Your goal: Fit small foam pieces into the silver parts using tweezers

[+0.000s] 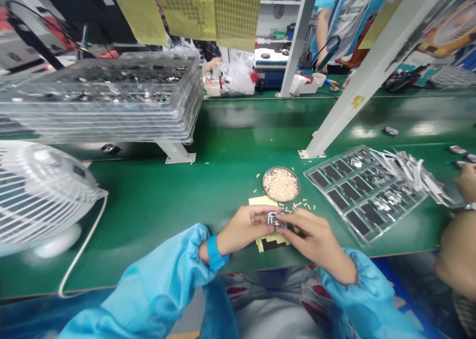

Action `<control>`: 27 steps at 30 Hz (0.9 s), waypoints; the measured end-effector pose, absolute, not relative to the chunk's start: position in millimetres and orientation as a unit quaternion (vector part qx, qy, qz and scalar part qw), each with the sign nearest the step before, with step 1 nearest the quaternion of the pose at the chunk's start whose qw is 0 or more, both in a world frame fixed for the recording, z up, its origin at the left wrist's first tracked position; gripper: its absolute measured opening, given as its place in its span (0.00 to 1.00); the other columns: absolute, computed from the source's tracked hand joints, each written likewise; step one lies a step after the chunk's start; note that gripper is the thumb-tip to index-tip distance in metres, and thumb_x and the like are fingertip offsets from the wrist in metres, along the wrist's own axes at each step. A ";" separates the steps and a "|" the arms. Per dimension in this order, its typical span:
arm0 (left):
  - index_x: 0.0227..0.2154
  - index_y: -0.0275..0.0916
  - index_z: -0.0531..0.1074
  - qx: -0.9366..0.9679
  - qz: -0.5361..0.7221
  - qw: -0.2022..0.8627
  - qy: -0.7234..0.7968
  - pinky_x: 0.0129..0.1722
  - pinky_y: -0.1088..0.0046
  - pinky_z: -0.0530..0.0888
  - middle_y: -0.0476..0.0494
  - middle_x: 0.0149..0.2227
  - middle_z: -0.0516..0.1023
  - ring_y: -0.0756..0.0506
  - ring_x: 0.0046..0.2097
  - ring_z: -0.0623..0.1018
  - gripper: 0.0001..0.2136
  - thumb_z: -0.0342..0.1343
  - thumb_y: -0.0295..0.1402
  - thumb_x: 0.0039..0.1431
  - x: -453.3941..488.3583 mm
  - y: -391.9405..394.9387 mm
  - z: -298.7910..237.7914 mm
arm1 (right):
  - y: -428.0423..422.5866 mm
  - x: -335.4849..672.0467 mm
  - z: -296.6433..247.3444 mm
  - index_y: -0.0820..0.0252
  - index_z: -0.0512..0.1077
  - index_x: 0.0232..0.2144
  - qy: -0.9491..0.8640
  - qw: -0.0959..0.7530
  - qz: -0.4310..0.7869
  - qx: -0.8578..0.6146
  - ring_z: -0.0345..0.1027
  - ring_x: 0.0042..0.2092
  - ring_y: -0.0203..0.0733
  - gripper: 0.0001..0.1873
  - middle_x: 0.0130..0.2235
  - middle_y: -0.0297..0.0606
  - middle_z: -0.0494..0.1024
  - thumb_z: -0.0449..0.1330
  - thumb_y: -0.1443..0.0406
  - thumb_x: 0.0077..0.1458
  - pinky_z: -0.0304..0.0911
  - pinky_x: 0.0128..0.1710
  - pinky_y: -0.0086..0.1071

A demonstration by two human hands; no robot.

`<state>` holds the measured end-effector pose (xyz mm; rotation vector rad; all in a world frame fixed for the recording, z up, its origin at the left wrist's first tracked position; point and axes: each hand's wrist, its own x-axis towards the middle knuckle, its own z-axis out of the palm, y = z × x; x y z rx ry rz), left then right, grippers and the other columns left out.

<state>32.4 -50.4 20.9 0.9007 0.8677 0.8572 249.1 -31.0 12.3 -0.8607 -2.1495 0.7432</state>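
Observation:
A small silvery and black device part [274, 221] is held up over the front of the green bench. My left hand [243, 228] grips it from the left between thumb and fingers. From the other side, my right hand [316, 232] has its thumb and fingers closed on the part's right edge; its fingertips partly cover the part. Beneath both hands lie pale yellow sheets [260, 245] with black strips. Just beyond them is a round dish [265, 192] full of tiny beige pieces, several of which are scattered around it on the bench.
To the right lies a clear compartment tray [362, 237] with dark and silvery parts, white strips [420, 172] heaped on its corner. A white fan [44, 195] stands left, below stacked plastic trays [148, 115]. A co-worker's hand [466, 182] is at far right. Metal posts [345, 101] rise behind.

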 end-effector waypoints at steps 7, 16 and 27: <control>0.53 0.30 0.72 0.425 0.383 0.717 0.399 0.48 0.67 0.75 0.33 0.45 0.80 0.41 0.46 0.80 0.28 0.70 0.35 0.50 32.7 -51.0 19.0 | -24.1 255.4 12.0 0.53 0.76 0.51 -0.877 0.299 0.223 -0.302 0.68 0.32 0.38 0.15 0.32 0.37 0.74 0.59 0.65 0.62 0.62 0.30 0.31; 0.53 0.32 0.74 0.486 0.388 0.649 0.439 0.49 0.64 0.77 0.36 0.46 0.80 0.40 0.46 0.80 0.25 0.67 0.37 0.55 37.5 -53.8 20.3 | -13.2 262.2 23.5 0.53 0.76 0.51 -0.924 0.232 0.153 -0.263 0.68 0.32 0.38 0.15 0.32 0.38 0.75 0.57 0.63 0.64 0.61 0.30 0.31; 0.52 0.32 0.75 0.418 0.439 0.688 0.399 0.52 0.65 0.75 0.34 0.50 0.78 0.39 0.51 0.79 0.24 0.69 0.32 0.52 34.8 -52.4 27.3 | -32.5 233.8 7.2 0.54 0.71 0.51 -0.691 0.411 0.414 -0.427 0.75 0.43 0.45 0.22 0.47 0.42 0.77 0.68 0.61 0.53 0.72 0.40 0.34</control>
